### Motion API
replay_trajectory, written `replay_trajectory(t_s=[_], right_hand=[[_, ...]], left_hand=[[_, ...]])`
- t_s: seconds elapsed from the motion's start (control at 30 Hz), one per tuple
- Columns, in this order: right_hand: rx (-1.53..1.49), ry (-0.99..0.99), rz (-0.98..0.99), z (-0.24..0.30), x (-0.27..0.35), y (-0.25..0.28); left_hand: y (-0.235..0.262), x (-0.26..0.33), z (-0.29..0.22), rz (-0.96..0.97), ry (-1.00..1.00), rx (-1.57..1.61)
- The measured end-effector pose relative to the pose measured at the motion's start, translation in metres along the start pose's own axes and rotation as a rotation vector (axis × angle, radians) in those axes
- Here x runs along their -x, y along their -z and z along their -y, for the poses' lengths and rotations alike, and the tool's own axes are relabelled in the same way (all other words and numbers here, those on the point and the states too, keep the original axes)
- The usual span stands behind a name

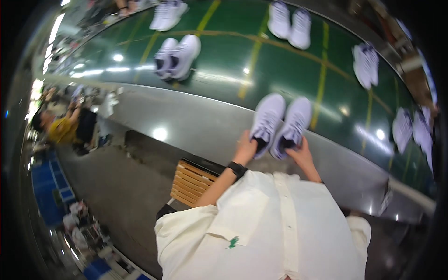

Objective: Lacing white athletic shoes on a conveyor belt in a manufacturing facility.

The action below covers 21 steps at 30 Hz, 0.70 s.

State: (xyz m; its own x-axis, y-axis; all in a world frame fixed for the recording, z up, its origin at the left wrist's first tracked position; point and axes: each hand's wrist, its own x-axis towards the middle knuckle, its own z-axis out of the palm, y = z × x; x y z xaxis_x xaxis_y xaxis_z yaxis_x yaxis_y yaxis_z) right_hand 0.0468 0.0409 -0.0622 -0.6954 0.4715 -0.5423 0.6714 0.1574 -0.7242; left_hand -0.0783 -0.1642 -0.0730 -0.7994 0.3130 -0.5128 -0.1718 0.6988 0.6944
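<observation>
A pair of pale lavender-white sneakers with dark linings is held side by side over the near edge of the green conveyor belt, toes pointing away from me. My left hand [245,148], with a dark band on its wrist, grips the heel of the left sneaker [268,119]. Closed round the heel of the right sneaker [297,122] is my right hand [302,153]; its thumb is at the shoe's opening. The fingers beneath both shoes are hidden.
More sneaker pairs stand on the green belt [224,56], including one pair [184,56] left of centre and another [413,128] at far right. A metal ledge [186,116] borders the belt. Beside me is a slatted wooden seat [191,182]. A person in yellow [65,130] is at far left.
</observation>
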Motion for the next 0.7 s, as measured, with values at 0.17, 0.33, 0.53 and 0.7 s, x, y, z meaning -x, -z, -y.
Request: replay_trajectory(t_s=[0.17, 0.33, 0.53, 0.7], right_hand=[[0.042, -0.041, -0.167, 0.001, -0.006, -0.024], [0.145, 0.022, -0.090, -0.025, 0.034, -0.021], [-0.031, -0.041, -0.057, -0.029, 0.039, -0.017], [-0.389, -0.281, 0.107, -0.016, 0.050, 0.013]], left_hand=[[-0.004, 0.014, 0.004, 0.048, -0.039, -0.152], [-0.023, 0.036, 0.018, 0.021, -0.087, -0.165], [-0.013, 0.034, 0.012, 0.068, -0.183, -0.214], [0.014, 0.024, 0.012, 0.066, -0.269, -0.288]])
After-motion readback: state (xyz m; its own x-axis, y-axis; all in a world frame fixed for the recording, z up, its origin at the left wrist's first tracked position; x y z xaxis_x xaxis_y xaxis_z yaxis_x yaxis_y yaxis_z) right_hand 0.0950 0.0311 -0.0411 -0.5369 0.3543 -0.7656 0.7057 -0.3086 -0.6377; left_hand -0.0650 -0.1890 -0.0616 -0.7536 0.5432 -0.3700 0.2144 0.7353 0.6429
